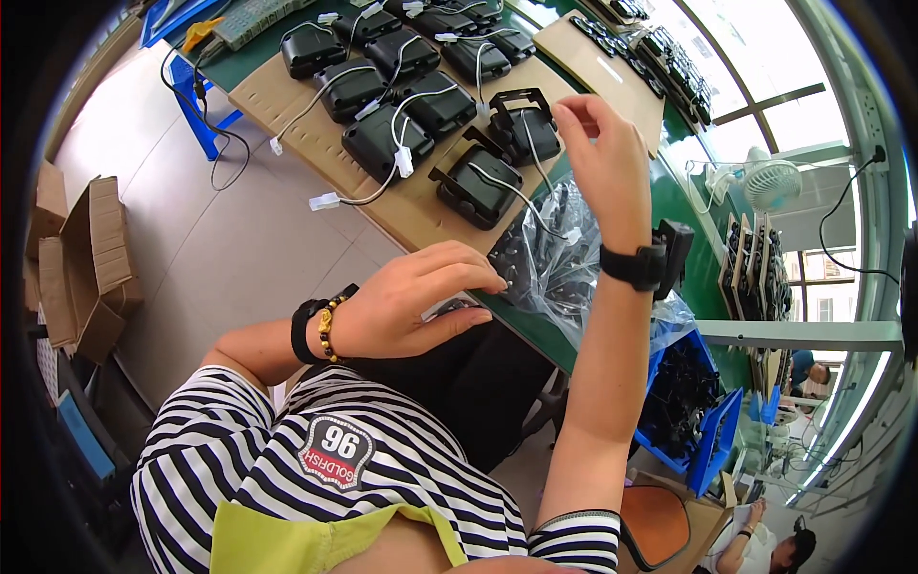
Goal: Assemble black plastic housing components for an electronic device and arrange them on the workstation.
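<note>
My right hand [607, 158] is at the far end of the bench, fingers curled and thumb drawn in beside a black housing with a raised U-shaped bracket [526, 134]. Whether its fingertips pinch anything small is hidden. A second black housing with a bracket [481, 191] lies nearer, a grey cable trailing from it. My left hand [406, 301] hovers near the bench's front edge, thumb and fingers apart, beside a clear plastic bag [564, 263] of small dark parts. The index fingertip is close to the bag; touching cannot be told.
Several black housings [387, 139] with white-plugged cables stand on a cardboard sheet [325, 143]. Blue bins [679, 411] of black parts are at the right, near a small fan [770, 182]. Open cartons [91, 263] stand on the floor at left. Two people are at lower right.
</note>
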The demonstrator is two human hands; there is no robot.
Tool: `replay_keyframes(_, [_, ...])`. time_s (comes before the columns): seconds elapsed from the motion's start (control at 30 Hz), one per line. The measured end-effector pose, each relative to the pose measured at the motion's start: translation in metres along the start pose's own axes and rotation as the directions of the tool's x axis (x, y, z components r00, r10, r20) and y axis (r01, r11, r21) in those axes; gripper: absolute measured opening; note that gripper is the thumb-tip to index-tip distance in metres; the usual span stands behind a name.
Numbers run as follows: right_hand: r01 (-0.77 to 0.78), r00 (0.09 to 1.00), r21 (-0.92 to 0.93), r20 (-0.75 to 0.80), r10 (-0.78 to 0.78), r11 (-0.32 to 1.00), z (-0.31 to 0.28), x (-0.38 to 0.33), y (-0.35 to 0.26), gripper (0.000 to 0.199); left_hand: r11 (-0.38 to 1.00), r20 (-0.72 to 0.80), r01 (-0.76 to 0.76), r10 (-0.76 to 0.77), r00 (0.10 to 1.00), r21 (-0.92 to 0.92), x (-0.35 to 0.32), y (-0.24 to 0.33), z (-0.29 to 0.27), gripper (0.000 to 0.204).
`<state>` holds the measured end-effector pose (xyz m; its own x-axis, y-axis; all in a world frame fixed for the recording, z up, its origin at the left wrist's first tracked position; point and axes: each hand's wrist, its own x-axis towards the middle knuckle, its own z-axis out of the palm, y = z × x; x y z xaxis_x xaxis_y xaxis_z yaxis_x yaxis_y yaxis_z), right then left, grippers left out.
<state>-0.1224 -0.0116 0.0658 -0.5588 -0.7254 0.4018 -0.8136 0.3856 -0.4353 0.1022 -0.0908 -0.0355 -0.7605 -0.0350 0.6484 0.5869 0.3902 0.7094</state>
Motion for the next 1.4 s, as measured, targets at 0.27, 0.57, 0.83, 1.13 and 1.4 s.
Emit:
replay_keyframes(0.27, [-0.038,0.999,-0.046,-0.006,0.038,0.998,0.067,0.130,0.093,0.050,0.979,-0.010,0.109,-0.108,0.994,0.172,0.022,-0.002,-0.001,0.047])
replay_keyframes(0.57, [0.039,0.928,0.112,0.365,-0.077,0.993,0.108,0.165,0.094,0.078,0.971,-0.023,0.156,-0.155,0.988,0.179,0.021,-0.004,-0.012,0.048])
replay_keyframes(0.83, [-0.059,0.985,0.061,0.163,0.049,0.996,0.099,0.163,0.099,0.082,0.959,-0.050,0.170,-0.163,0.985,0.227,0.027,-0.007,-0.009,0.050])
replay_keyframes(1.13, [0.067,0.947,0.132,-0.319,-0.021,0.989,-0.038,0.063,0.042,0.081,0.987,-0.056,0.047,-0.039,0.998,0.152,0.016,-0.010,-0.011,0.043])
replay_keyframes(1.4, [0.019,0.933,-0.022,-0.360,-0.026,1.000,-0.061,-0.109,-0.044,0.075,0.937,0.157,0.176,-0.134,0.979,-0.303,0.014,0.013,0.043,0.058])
